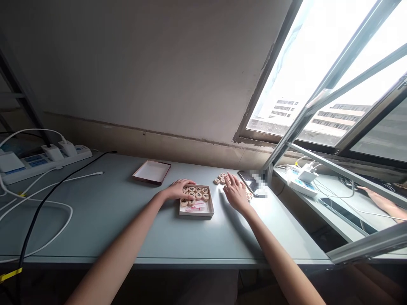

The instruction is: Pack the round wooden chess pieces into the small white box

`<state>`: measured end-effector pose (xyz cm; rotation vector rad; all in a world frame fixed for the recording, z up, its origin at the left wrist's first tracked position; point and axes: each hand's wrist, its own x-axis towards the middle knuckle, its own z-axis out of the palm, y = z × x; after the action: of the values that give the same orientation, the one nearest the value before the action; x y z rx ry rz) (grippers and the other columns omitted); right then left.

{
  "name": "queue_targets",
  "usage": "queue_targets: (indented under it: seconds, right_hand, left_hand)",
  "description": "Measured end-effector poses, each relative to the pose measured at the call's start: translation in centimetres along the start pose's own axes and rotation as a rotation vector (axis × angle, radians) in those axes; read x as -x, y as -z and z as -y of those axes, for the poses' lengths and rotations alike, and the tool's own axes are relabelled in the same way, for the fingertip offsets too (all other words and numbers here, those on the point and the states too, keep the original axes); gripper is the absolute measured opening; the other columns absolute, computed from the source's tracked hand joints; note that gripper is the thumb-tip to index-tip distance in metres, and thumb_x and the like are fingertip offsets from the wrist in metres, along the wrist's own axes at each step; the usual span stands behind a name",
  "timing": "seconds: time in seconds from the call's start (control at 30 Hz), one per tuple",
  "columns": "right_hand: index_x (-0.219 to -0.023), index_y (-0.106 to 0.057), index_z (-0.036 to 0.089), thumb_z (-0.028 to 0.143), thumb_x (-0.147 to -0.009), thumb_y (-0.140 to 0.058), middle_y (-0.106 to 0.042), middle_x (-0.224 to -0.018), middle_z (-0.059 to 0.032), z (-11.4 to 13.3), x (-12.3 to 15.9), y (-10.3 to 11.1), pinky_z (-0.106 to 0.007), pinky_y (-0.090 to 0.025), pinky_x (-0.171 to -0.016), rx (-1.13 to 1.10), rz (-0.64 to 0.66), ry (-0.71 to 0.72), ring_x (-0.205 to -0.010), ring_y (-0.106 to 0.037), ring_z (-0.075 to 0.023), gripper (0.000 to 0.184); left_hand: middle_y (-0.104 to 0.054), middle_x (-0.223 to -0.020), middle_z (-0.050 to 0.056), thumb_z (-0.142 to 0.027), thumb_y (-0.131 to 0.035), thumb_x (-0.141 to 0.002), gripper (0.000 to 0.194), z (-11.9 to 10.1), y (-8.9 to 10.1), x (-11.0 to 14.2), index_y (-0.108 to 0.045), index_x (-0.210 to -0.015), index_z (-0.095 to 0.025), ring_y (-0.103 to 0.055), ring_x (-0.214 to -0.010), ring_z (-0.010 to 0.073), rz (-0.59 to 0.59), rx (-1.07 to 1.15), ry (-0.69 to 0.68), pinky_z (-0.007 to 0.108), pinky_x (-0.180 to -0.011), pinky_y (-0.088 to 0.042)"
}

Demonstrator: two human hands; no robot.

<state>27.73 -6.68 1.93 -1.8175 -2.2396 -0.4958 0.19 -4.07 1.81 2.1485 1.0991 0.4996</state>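
A shallow box (208, 210) lies on the grey table (104, 220), holding several round wooden chess pieces (199, 195) and a pink paper. My left hand (178, 189) rests on the box's left edge, fingers curled over the pieces there. My right hand (234, 191) lies flat with fingers spread over loose chess pieces (220, 178) to the right of the box. More loose pieces peek out beside its fingers.
The box lid (151, 172) lies upside down at the back. A phone (252, 182) sits by the window frame (286, 140). Power strips (44, 159) with chargers and white and black cables cover the left. Another person's arm (383, 203) shows at far right.
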Motion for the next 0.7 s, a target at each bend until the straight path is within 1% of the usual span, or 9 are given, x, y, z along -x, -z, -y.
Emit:
queue_targets:
  seconds: [0.03, 0.1, 0.17, 0.23, 0.33, 0.4, 0.47, 0.6, 0.7]
  right_hand:
    - [-0.133, -0.042, 0.016, 0.026, -0.09, -0.038, -0.029, -0.145, -0.0113, -0.9, 0.2, -0.6, -0.05, -0.028, -0.097, 0.046, 0.042, -0.031, -0.13, -0.026, -0.0291, 0.044]
    - [-0.134, -0.041, 0.015, 0.027, -0.091, -0.036, -0.03, -0.145, -0.0106, -2.0, 1.0, -1.4, -0.051, -0.023, -0.101, 0.094, 0.079, -0.028, -0.133, -0.023, -0.0278, 0.044]
    - [-0.129, -0.047, 0.02, 0.026, -0.092, -0.035, -0.035, -0.142, -0.0074, -2.3, 2.0, -1.4, -0.051, -0.018, -0.104, 0.093, 0.039, 0.038, -0.133, -0.024, -0.0257, 0.039]
    - [-0.118, -0.057, 0.025, 0.029, -0.092, -0.037, -0.042, -0.138, -0.0044, -2.0, 2.9, -0.6, -0.05, -0.016, -0.104, 0.051, -0.022, 0.107, -0.13, -0.03, -0.0251, 0.032]
    - [-0.102, -0.064, 0.03, 0.04, -0.09, -0.045, -0.054, -0.125, -0.0026, -0.9, 3.7, 1.5, -0.049, -0.025, -0.099, -0.077, -0.058, 0.129, -0.118, -0.043, -0.0256, 0.025]
    - [-0.1, -0.065, 0.032, 0.045, -0.087, -0.048, -0.059, -0.115, -0.0022, 0.2, 3.8, 2.9, -0.045, -0.033, -0.091, -0.194, -0.05, 0.123, -0.109, -0.049, -0.0249, 0.025]
    - [-0.1, -0.065, 0.034, 0.048, -0.085, -0.05, -0.061, -0.11, -0.0022, 1.5, 3.6, 4.2, -0.04, -0.037, -0.084, -0.311, -0.021, 0.178, -0.103, -0.051, -0.0237, 0.026]
    - [-0.101, -0.065, 0.036, 0.048, -0.085, -0.051, -0.065, -0.098, -0.0021, 4.5, 2.8, 5.8, -0.036, -0.036, -0.078, -0.376, 0.062, 0.352, -0.09, -0.054, -0.0214, 0.025]
    - [-0.101, -0.065, 0.034, 0.042, -0.085, -0.054, -0.067, -0.094, -0.0006, 5.9, 2.1, 5.9, -0.035, -0.033, -0.077, -0.331, 0.103, 0.433, -0.086, -0.054, -0.02, 0.021]
  left_hand:
    - [-0.051, -0.124, 0.003, -0.053, -0.069, -0.061, 0.064, 0.1, -0.1, -0.1, -0.051, -0.119, -0.031, -0.043, -0.118, 0.0265, 0.003, 0.003, 0.0, 0.035, -0.097, -0.037]
    - [-0.05, -0.125, 0.002, -0.052, -0.069, -0.061, 0.064, 0.3, -0.1, -0.2, -0.051, -0.119, -0.031, -0.043, -0.118, 0.0261, 0.011, 0.009, 0.001, 0.034, -0.097, -0.037]
    - [-0.05, -0.125, 0.003, -0.052, -0.069, -0.061, 0.064, 0.5, -0.1, -0.2, -0.052, -0.118, -0.031, -0.043, -0.118, 0.0261, 0.015, 0.012, 0.002, 0.034, -0.097, -0.037]
    - [-0.051, -0.124, 0.003, -0.051, -0.07, -0.06, 0.064, 0.5, 0.0, -0.2, -0.052, -0.118, -0.031, -0.043, -0.118, 0.0265, 0.014, 0.02, 0.007, 0.034, -0.097, -0.037]
    - [-0.05, -0.125, 0.004, -0.051, -0.071, -0.06, 0.065, 0.4, 0.1, -0.1, -0.053, -0.118, -0.03, -0.043, -0.118, 0.0272, 0.005, 0.038, -0.005, 0.034, -0.096, -0.038]
    - [-0.05, -0.125, 0.005, -0.051, -0.07, -0.06, 0.065, 0.5, 0.1, -0.1, -0.053, -0.119, -0.029, -0.044, -0.118, 0.0275, 0.012, 0.06, -0.016, 0.035, -0.097, -0.038]
    - [-0.051, -0.125, 0.006, -0.053, -0.067, -0.064, 0.062, 0.5, 0.0, -0.2, -0.053, -0.119, -0.028, -0.045, -0.117, 0.0275, 0.021, 0.082, -0.017, 0.036, -0.096, -0.038]
    - [-0.054, -0.121, 0.006, -0.054, -0.06, -0.071, 0.052, 0.4, -0.2, -0.4, -0.055, -0.116, -0.028, -0.046, -0.114, 0.0278, -0.029, 0.042, -0.012, 0.039, -0.098, -0.035]
    - [-0.055, -0.121, 0.005, -0.052, -0.057, -0.074, 0.05, 0.3, -0.2, -0.3, -0.056, -0.115, -0.026, -0.047, -0.113, 0.0257, -0.024, 0.082, -0.039, 0.036, -0.097, -0.037]
